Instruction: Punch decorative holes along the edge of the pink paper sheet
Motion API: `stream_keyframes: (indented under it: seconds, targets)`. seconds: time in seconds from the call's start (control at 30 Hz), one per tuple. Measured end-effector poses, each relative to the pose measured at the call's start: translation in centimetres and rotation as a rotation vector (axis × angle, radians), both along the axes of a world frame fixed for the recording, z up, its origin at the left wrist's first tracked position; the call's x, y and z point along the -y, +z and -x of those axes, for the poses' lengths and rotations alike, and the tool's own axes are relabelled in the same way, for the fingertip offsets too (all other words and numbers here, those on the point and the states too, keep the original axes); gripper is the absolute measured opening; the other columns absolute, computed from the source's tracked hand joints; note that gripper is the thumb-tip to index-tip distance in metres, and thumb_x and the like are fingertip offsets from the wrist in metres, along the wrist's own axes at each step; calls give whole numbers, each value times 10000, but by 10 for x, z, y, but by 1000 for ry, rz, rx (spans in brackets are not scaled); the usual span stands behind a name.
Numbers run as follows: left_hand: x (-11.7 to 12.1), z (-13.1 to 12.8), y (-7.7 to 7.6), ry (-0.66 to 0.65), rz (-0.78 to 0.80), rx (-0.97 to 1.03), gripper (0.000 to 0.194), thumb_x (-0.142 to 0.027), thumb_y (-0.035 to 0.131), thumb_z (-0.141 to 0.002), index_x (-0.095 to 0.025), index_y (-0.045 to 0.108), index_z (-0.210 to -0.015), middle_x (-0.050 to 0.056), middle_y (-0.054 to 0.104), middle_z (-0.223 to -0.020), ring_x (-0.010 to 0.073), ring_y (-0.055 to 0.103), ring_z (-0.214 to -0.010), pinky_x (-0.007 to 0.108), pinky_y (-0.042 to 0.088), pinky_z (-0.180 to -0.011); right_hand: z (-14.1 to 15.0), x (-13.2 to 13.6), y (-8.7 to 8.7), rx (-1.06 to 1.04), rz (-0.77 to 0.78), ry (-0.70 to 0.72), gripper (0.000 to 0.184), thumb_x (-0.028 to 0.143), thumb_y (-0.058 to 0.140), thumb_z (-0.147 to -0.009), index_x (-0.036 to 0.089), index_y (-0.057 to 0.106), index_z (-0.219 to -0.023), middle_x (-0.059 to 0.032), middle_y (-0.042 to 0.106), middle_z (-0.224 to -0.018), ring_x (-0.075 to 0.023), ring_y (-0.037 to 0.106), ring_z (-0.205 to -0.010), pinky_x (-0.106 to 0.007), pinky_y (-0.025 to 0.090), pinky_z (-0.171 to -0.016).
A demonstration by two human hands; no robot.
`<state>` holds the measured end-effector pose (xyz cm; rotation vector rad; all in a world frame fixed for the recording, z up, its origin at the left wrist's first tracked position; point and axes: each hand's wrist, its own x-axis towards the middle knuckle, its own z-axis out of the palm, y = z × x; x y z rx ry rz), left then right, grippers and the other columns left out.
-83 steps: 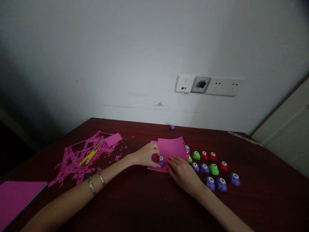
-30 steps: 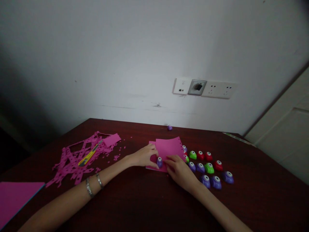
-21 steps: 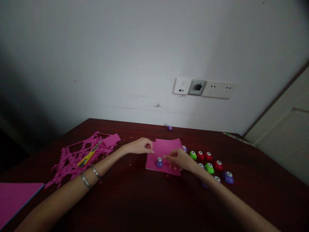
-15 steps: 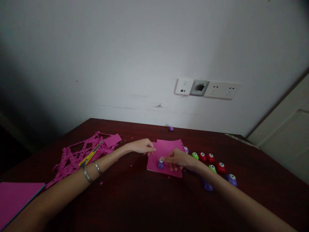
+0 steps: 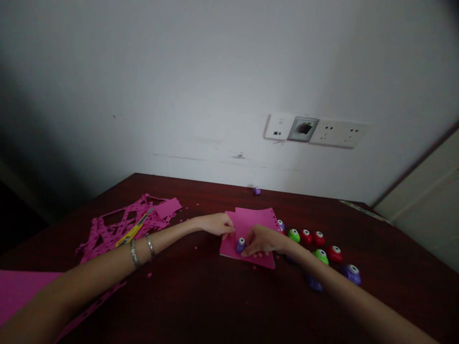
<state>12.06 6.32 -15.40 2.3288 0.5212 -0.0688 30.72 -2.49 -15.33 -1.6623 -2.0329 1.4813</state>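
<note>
Pink paper sheets (image 5: 250,217) lie on the dark table, one overlapping the other, with a row of small punched holes along the right edge. My left hand (image 5: 218,224) pinches the left side of the paper between thumb and fingers. A small purple craft punch (image 5: 240,245) with a white-ringed top stands upright on the paper's lower part. Closed around the punch's right side is my right hand (image 5: 263,240), thumb low against it and the other fingers curled over the paper. Where the paper's edge meets the punch is hidden.
Right of the paper stand several more punches: green (image 5: 294,235), red (image 5: 335,254) and purple (image 5: 351,274). One purple punch (image 5: 256,190) sits by the wall. At left lie pink paper scraps (image 5: 103,234), a yellow utility knife (image 5: 131,234) and a pink stack (image 5: 25,291).
My right thumb has come down from above the punch to its lower right side. My left fingers have closed more on the paper's edge. The view has shifted slightly.
</note>
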Motion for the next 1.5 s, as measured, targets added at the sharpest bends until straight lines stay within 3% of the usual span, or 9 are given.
stream_keyframes:
  seconds: [0.17, 0.5, 0.67, 0.83, 1.03, 1.17, 1.5]
  targets:
    - [-2, -1, 1, -15, -5, -22, 360, -263, 401, -832, -149, 537, -519, -17, 547, -509, 66, 427, -454, 208, 339, -509, 5, -1, 5, 49, -9, -16, 238, 324, 692, -622, 133, 592, -522, 60, 511, -435, -29, 414, -355, -152, 312, -346]
    - [0, -3, -1, 54, 132, -90, 306, -288, 410, -825, -133, 591, -633, -16, 552, -513, 49, 394, -402, 183, 302, -427, 7, 2, 2, 68, -35, -37, 247, 305, 644, -684, 136, 581, -514, 51, 510, -435, -38, 418, -359, -168, 315, -356]
    - [1, -2, 3, 46, 164, -112, 295, -293, 420, -815, -137, 581, -624, -19, 542, -509, 49, 389, -386, 182, 296, -400, 5, 5, 5, 60, -54, -44, 281, 362, 654, -682, 135, 581, -535, 45, 507, -444, -39, 407, -359, -171, 308, -360]
    - [-4, 3, 12, 94, 144, -91, 421, -423, 423, -820, -142, 542, -531, -20, 471, -431, 48, 369, -371, 190, 274, -393, 0, 4, 13, 8, -81, -45, 461, 555, 593, -693, 130, 574, -516, 18, 508, -442, -44, 397, -360, -176, 266, -343]
    - [4, 0, 25, 183, 281, -153, 498, -586, 448, -775, -140, 593, -607, 5, 532, -511, 55, 387, -397, 196, 244, -382, 2, -2, 14, -41, 4, -115, 545, 651, 538, -684, 123, 604, -569, 7, 531, -469, -46, 389, -371, -182, 230, -335]
    - [11, -7, 28, 135, 374, -203, 544, -655, 438, -744, -154, 642, -689, 7, 519, -513, 54, 344, -381, 203, 197, -362, 5, -7, 11, 0, 56, -120, 507, 619, 560, -695, 128, 605, -579, 22, 512, -456, -38, 368, -373, -179, 222, -345]
    - [-1, -20, 14, 26, 559, -412, 436, -613, 596, -653, -186, 668, -594, 36, 508, -543, 66, 314, -401, 199, 180, -355, 7, -8, 11, -12, 232, -147, 422, 511, 569, -747, 143, 583, -542, 19, 491, -431, -45, 341, -354, -180, 197, -330]
